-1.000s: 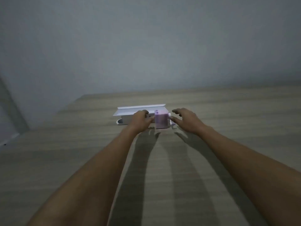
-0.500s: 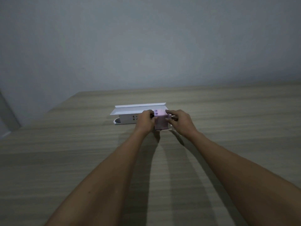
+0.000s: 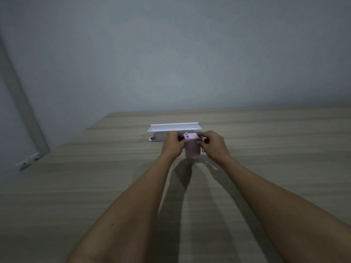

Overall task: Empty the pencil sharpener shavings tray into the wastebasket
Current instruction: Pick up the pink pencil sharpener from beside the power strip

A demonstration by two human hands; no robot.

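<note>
While both hands close around it, the pink sharpener (image 3: pixel 191 147) sits on the bench (image 3: pixel 95 186), just in front of a white power strip (image 3: pixel 161 136). The left hand (image 3: pixel 173 144) pinches its left side, and the right hand (image 3: pixel 213 144) pinches its right. I'd say the task has barely begun: the tray looks unremoved, and no wastebasket is in view. Open room lies all around, with the bench's left edge well apart.
</note>
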